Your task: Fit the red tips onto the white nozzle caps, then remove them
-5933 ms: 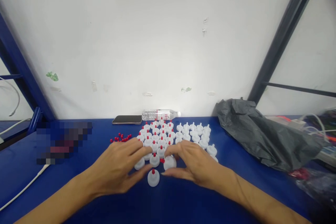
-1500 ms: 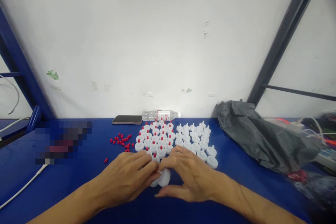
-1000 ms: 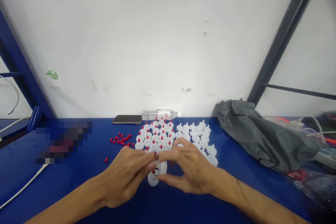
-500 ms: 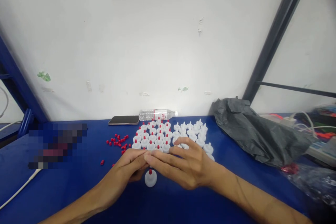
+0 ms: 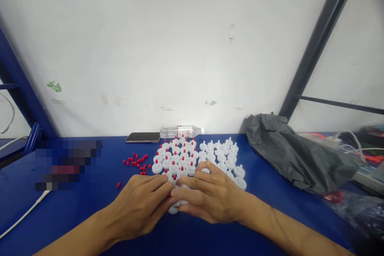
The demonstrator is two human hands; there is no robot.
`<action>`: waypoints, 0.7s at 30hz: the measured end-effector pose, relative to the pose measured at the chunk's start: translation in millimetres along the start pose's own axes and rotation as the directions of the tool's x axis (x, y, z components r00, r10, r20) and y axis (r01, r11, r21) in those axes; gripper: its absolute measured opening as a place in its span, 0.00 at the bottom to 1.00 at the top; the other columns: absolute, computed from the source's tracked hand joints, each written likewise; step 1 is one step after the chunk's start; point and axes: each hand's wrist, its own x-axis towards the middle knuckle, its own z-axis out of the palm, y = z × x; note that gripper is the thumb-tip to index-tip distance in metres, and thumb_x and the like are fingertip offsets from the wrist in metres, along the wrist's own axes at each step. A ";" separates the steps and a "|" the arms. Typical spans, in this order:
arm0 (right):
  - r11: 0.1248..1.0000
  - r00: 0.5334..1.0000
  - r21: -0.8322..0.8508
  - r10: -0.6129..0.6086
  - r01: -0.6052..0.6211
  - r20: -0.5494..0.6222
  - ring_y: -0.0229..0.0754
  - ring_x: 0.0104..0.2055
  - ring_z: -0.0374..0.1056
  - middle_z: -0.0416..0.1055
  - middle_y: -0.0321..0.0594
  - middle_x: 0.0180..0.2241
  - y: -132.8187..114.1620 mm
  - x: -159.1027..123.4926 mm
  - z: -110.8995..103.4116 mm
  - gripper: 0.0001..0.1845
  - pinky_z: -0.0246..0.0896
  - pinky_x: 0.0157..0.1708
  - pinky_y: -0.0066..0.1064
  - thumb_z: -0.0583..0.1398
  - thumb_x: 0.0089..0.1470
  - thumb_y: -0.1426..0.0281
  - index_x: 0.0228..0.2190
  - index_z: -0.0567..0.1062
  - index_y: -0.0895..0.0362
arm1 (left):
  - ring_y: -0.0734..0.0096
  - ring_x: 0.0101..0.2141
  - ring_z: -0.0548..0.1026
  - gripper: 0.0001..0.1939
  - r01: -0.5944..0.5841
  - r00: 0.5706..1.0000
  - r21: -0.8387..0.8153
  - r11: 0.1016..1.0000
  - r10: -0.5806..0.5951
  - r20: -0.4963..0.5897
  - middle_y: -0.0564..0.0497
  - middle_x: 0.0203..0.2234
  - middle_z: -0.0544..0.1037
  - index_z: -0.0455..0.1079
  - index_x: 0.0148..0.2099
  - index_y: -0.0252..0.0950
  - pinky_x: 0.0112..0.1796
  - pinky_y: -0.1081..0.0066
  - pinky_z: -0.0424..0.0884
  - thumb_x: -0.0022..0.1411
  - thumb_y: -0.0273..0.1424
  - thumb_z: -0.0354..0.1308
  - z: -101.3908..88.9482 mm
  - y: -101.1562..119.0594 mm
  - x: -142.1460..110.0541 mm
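My left hand (image 5: 147, 200) and my right hand (image 5: 211, 196) meet low in the middle of the table, fingertips together. White plastic shows between the fingers of my right hand, which holds a white nozzle lid (image 5: 183, 201). A trace of red shows at my left fingertips, pinched as on a small red cap, mostly hidden. Just under the hands another white lid (image 5: 173, 209) lies partly covered. Beyond them stand rows of white lids with red caps on their nozzles (image 5: 173, 168). To the right is a group of bare white nozzle lids (image 5: 230, 164).
Loose red caps (image 5: 138, 161) lie scattered at left, with one red cap (image 5: 118, 185) nearer. A phone (image 5: 143, 137) and a water bottle (image 5: 181, 131) lie along the wall. A dark plastic bag (image 5: 295, 152) spreads over the right side. A white cable (image 5: 27, 213) runs at left.
My hands have shifted from fingertips pressed flat together to curled fingers. My left hand has turned more knuckles-up, and the front lid is now partly hidden. The view has shifted slightly.
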 end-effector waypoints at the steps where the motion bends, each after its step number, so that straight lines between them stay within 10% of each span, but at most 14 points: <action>1: 0.999 1.000 0.037 0.006 -0.006 -0.001 0.34 0.34 0.71 0.78 0.37 0.43 0.8 0.2 -0.4 0.14 0.62 0.44 0.33 0.59 0.63 0.65 0.49 0.70 0.56 | 0.70 0.21 0.67 0.06 0.006 1.000 -0.037 0.999 -0.005 0.015 0.56 0.24 0.70 0.60 0.37 0.42 0.21 0.68 0.58 0.66 0.25 0.49 0.3 0.5 -0.3; 11: 0.997 0.997 -0.039 -0.068 0.067 -0.027 0.30 0.29 0.67 0.78 0.34 0.47 6.9 4.5 -8.6 0.15 0.61 0.35 0.33 0.60 0.61 0.70 0.49 0.73 0.57 | 0.70 0.22 0.63 0.15 0.403 0.915 -0.536 0.742 -0.340 0.218 0.55 0.21 0.67 0.63 0.30 0.42 0.26 0.66 0.58 0.70 0.37 0.44 3.3 11.5 5.0; 15: 0.981 0.996 -0.184 -0.073 0.062 -0.055 0.31 0.29 0.68 0.80 0.35 0.42 27.8 -12.3 -19.1 0.15 0.58 0.34 0.32 0.60 0.60 0.73 0.49 0.74 0.56 | 0.73 0.19 0.49 0.23 0.560 0.723 -0.656 0.506 -0.685 0.089 0.58 0.17 0.49 0.47 0.22 0.40 0.20 0.69 0.50 0.69 0.43 0.41 -10.3 -18.6 -2.5; 17: 0.964 0.992 -0.235 0.114 -0.124 -0.056 0.33 0.31 0.70 0.80 0.37 0.42 42.0 -21.0 -22.9 0.17 0.57 0.37 0.34 0.61 0.59 0.73 0.51 0.73 0.55 | 0.74 0.21 0.48 0.23 0.606 0.640 -0.590 0.533 -0.768 -0.036 0.58 0.18 0.47 0.45 0.23 0.40 0.22 0.70 0.49 0.69 0.43 0.41 -25.9 -45.9 -5.8; 21: 0.921 0.931 -0.136 0.363 -0.365 -0.041 0.41 0.41 0.72 0.77 0.43 0.46 54.1 -23.6 -22.2 0.15 0.59 0.42 0.37 0.59 0.60 0.76 0.48 0.73 0.55 | 0.73 0.23 0.54 0.19 0.719 0.691 -0.077 0.690 -0.722 -0.017 0.58 0.18 0.53 0.49 0.24 0.39 0.28 0.70 0.50 0.68 0.39 0.43 -48.2 -86.6 -6.7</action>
